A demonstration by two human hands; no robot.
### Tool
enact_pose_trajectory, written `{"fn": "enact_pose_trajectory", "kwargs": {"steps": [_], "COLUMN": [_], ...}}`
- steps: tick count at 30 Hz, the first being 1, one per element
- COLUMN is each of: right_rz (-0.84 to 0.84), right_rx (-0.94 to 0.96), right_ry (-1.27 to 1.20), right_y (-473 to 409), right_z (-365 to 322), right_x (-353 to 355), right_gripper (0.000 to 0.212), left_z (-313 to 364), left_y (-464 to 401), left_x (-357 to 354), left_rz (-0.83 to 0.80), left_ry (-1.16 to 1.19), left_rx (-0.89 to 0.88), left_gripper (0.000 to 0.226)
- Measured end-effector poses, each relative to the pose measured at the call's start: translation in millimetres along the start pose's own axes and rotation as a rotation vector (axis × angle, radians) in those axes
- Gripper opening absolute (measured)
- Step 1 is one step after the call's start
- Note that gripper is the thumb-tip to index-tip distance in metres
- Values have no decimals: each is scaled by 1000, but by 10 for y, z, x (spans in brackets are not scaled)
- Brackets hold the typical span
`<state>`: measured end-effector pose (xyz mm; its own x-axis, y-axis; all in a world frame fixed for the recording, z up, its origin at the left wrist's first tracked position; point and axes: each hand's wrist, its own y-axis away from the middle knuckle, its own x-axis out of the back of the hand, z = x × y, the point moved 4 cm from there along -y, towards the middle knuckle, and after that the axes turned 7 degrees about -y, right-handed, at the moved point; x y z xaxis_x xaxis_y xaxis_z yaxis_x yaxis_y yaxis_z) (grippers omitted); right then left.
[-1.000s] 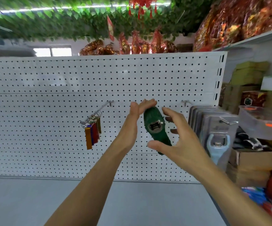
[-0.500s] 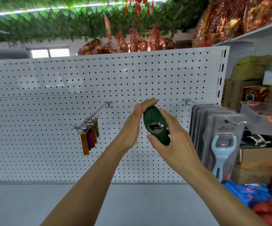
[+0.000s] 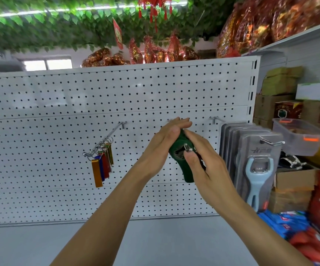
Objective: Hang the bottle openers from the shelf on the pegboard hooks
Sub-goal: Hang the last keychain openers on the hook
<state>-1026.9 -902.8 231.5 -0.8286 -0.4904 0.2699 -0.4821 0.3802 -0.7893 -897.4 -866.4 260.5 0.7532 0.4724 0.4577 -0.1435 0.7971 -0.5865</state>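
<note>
Shop aisle, grey shelf running along bottom of view, white pegboard rising behind it.

Nearest: two bare forearms reaching up from bottom edge toward board centre. Left hand w/ fingers straight & together, palm pressed flat against left side of green bottle opener. Right hand on opener's right side, thumb curled across its front just below metal mouth, other fingers wrapped behind — gripping it. Opener held upright, slightly tilted, in front of board, top end near middle hook, mostly hidden by left fingertips; can't tell if it's on the hook yet.

Left of hands: long hook sticking out, bunch of flat coloured keyring openers (orange, blue, red, gold) hanging at its tip.

Right of hands: row of blister-packed openers on another hook, front pack showing pale blue opener.

Further right: cardboard boxes, clear plastic tub, blue & red packets low down.

Far/top: red-gold foil gift packs on board top, green leaf garland across ceiling, red hanging ornament.
</note>
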Motion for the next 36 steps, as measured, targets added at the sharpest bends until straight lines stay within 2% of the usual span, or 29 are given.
{"fn": "enact_pose_trajectory", "kwargs": {"steps": [9, 15, 19, 23, 27, 28, 30, 33, 36], "right_rz": [-9, 14, 234, 482, 684, 688, 585, 318, 154], "right_rx": [-29, 8, 167, 353, 256, 194, 54, -97, -352], "right_ry": [29, 166, 296, 355, 222, 195, 176, 79, -120], "right_y": [-49, 27, 291, 516, 568, 545, 437, 260, 162], "right_z": [122, -19, -308, -484, -348, -285, -133, 74, 351], "right_x": [-10, 121, 394, 725, 1108, 1205, 1361, 1452, 1474], "right_gripper": [44, 47, 34, 24, 32, 34, 41, 48, 70], "left_z": [-64, 91, 450, 945, 1256, 1261, 1199, 938, 743], "left_y": [-41, 4, 144, 296, 425, 420, 359, 178, 15], "left_x": [14, 101, 168, 22, -338, -447, -675, -975, -1199], "left_rz": [1, 78, 205, 241, 185, 165, 142, 118, 110], "left_ry": [2, -59, -67, -63, -70, -74, -42, 49, 186], "left_rx": [12, -27, -96, -229, -347, -352, -286, 5, 198], "left_gripper": [49, 61, 55, 31, 26, 27, 31, 49, 46]}}
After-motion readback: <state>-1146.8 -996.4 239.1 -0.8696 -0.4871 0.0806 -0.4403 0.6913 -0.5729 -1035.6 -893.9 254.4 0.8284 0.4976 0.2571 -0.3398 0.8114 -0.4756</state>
